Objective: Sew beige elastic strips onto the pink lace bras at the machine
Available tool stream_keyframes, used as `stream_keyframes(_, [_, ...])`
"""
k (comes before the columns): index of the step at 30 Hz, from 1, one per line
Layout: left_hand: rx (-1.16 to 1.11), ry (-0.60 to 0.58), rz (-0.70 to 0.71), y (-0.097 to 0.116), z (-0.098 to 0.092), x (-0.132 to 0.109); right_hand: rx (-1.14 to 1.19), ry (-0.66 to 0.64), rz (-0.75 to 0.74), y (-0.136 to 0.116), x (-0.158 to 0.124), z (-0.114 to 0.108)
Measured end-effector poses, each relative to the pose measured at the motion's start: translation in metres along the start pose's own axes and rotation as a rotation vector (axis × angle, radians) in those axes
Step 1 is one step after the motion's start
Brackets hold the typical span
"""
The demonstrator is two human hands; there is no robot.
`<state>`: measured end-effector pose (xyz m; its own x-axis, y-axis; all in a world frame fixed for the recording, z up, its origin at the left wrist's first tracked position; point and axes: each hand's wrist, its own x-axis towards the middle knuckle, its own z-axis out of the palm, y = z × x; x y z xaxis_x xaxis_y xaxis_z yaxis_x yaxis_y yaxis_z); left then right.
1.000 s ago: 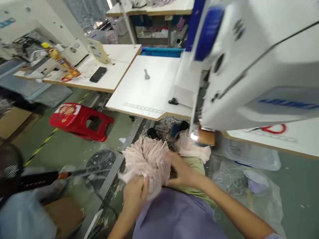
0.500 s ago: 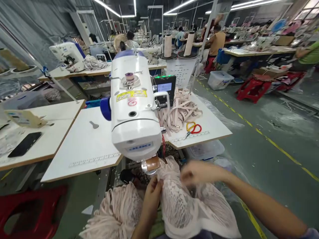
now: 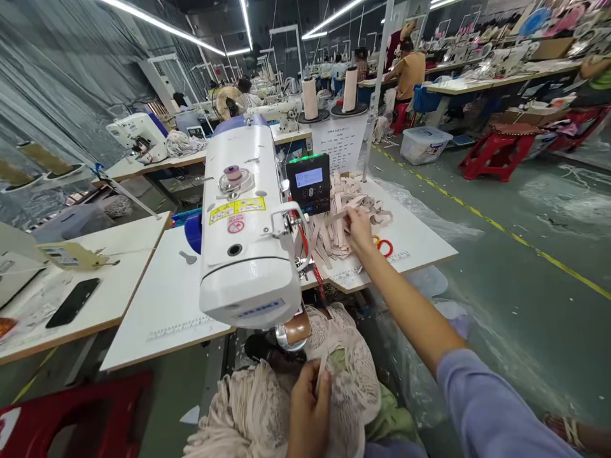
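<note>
My left hand (image 3: 311, 401) is closed on a narrow beige strip at the edge of a lace bra (image 3: 363, 366), which hangs over my lap below the sewing machine (image 3: 248, 254). Stretched out over the tabletop, my right hand (image 3: 359, 230) pinches a beige fabric strap (image 3: 338, 217) at the pile of straps (image 3: 334, 238). Its fingertips are partly hidden. Scissors (image 3: 384, 247) with red and yellow handles lie beside that wrist, half covered by my forearm. More beige lace bras (image 3: 252, 407) are heaped to the left of my left hand.
A control panel (image 3: 309, 181) with a lit screen stands right of the machine head. Thread cones (image 3: 350, 90) rise behind it. On the left are a phone (image 3: 74, 302) and a red stool (image 3: 95, 413). Other people sit at machines farther back.
My right hand has gone from beside the bra up to the strap pile and taken hold of a strap. The bra has shifted and bunched on my lap; my left hand still grips it.
</note>
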<state>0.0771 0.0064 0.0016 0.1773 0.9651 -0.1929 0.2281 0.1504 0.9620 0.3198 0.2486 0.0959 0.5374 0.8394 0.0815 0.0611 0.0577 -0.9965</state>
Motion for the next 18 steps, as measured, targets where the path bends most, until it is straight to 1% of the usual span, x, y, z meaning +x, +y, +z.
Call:
stream_keyframes(2, [0.032,0.024,0.105,0.007,-0.003,-0.001,0.139,0.009,0.045,0.000,-0.027,-0.016])
stream_keyframes(4, [0.106,0.026,0.267,0.018,-0.007,0.000,0.349,-0.036,0.153,0.000,-0.065,-0.032])
stream_keyframes(6, [0.186,0.020,0.409,0.033,-0.013,0.001,0.536,-0.133,0.288,0.001,-0.109,-0.044])
stream_keyframes(8, [0.225,0.035,0.477,0.047,-0.020,0.002,0.567,-0.277,0.388,0.002,-0.153,-0.051])
stream_keyframes(9, [0.228,0.028,0.485,0.054,-0.023,0.002,0.546,-0.348,0.422,0.003,-0.172,-0.053])
stream_keyframes(10, [0.226,-0.002,0.481,0.059,-0.024,0.002,0.518,-0.410,0.441,0.004,-0.189,-0.054])
stream_keyframes(11, [0.222,-0.062,0.464,0.064,-0.025,0.001,0.491,-0.453,0.446,0.005,-0.202,-0.054])
stream_keyframes(13, [0.219,-0.216,0.388,0.070,-0.023,-0.001,0.450,-0.484,0.413,0.008,-0.219,-0.053])
stream_keyframes(14, [0.217,-0.267,0.331,0.072,-0.021,-0.002,0.434,-0.496,0.389,0.009,-0.223,-0.053])
stream_keyframes(15, [0.207,-0.291,0.274,0.074,-0.018,-0.003,0.411,-0.531,0.368,0.009,-0.225,-0.054])
stream_keyframes(17, [0.160,-0.292,0.198,0.078,-0.013,-0.004,0.312,-0.672,0.334,0.010,-0.223,-0.057])
stream_keyframes(18, [0.135,-0.293,0.194,0.080,-0.011,-0.003,0.240,-0.742,0.318,0.009,-0.220,-0.059])
